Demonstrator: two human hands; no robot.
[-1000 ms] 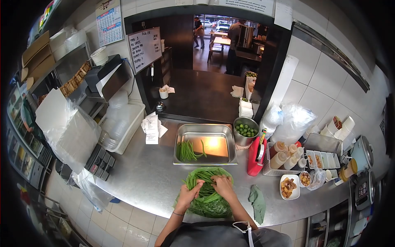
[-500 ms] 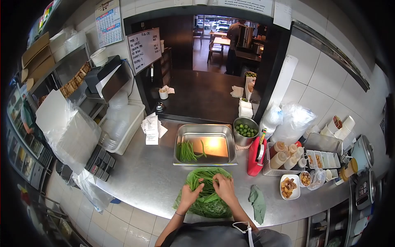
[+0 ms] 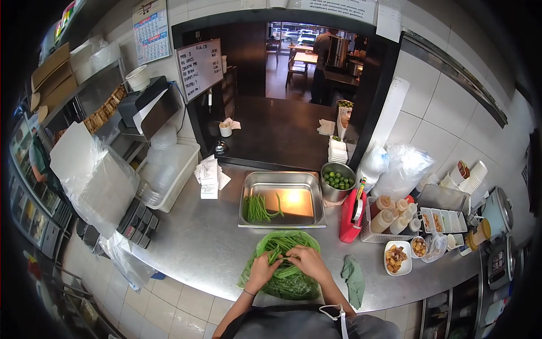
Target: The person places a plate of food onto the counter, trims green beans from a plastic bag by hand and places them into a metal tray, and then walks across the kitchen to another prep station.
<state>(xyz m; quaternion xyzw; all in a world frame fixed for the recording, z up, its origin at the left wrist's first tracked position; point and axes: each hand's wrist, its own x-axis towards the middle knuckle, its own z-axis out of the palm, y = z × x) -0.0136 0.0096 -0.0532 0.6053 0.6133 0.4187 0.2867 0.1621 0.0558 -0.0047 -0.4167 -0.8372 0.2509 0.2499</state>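
Hands closer vs prev. L hand fingers pinching beans; R hand fingers bent, grip can't tell. Bag open by counter's near edge, prob for reach.

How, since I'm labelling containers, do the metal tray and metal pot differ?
The tray is rectangular and shallow; the pot is round and deeper. The tray holds green beans, bunched left; the pot holds small round green fruits. Both are open-topped, shiny metal.
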